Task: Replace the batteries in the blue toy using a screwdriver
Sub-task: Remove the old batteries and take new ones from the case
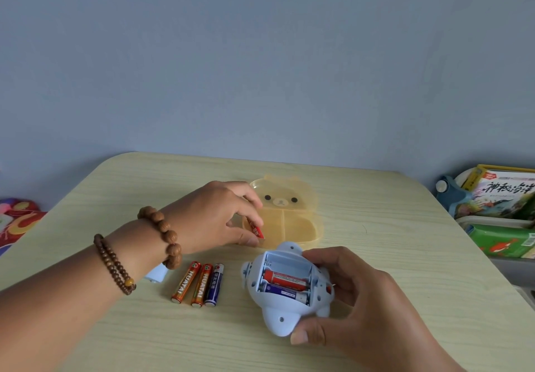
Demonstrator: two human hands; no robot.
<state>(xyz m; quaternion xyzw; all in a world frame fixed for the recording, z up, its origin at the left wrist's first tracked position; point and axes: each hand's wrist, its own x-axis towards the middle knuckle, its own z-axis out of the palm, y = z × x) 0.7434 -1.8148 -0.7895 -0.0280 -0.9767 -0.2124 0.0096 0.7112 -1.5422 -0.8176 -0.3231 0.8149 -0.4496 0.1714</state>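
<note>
Three batteries [197, 284] lie on the pale wooden table [376, 215] before a grey-blue wall [260, 53].

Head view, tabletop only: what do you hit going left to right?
Pale blue cover piece under the left wrist → three loose batteries → left hand holding a red battery at the yellow bear case → blue toy, compartment open → right hand holding it.

Three batteries [197, 284] and bear box [292, 212] crowd the table's [390, 227] middle; right side open.
</note>
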